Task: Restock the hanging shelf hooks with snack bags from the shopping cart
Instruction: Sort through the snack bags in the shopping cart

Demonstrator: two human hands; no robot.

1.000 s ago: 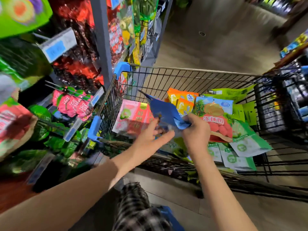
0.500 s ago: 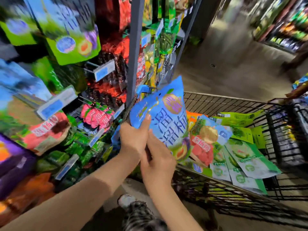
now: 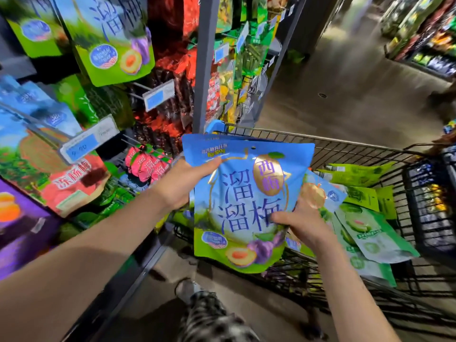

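Note:
A large blue and green snack bag (image 3: 244, 206) with a hang hole near its top stands upright in front of me, above the near side of the wire shopping cart (image 3: 345, 149). My left hand (image 3: 182, 183) grips its upper left edge, thumb across the front. My right hand (image 3: 303, 223) pinches its lower right edge. Behind it the cart holds several more bags, among them green bags (image 3: 370, 228) and a blue bag (image 3: 320, 193). Hanging shelf hooks (image 3: 145, 91) with blue price tags stick out of the shelf on the left.
The shelf on my left is packed with hung snack bags: matching blue-green ones (image 3: 111, 38) at the top, red-labelled ones (image 3: 71, 186), pink ones (image 3: 145, 164). A grey upright post (image 3: 206, 62) divides the shelf. A dark basket (image 3: 429, 198) stands beyond the cart. The aisle floor stretches ahead.
The bag came up out of the cart and has turned to face me upright. My hands moved apart, the left to its upper left edge, the right to its lower right edge.

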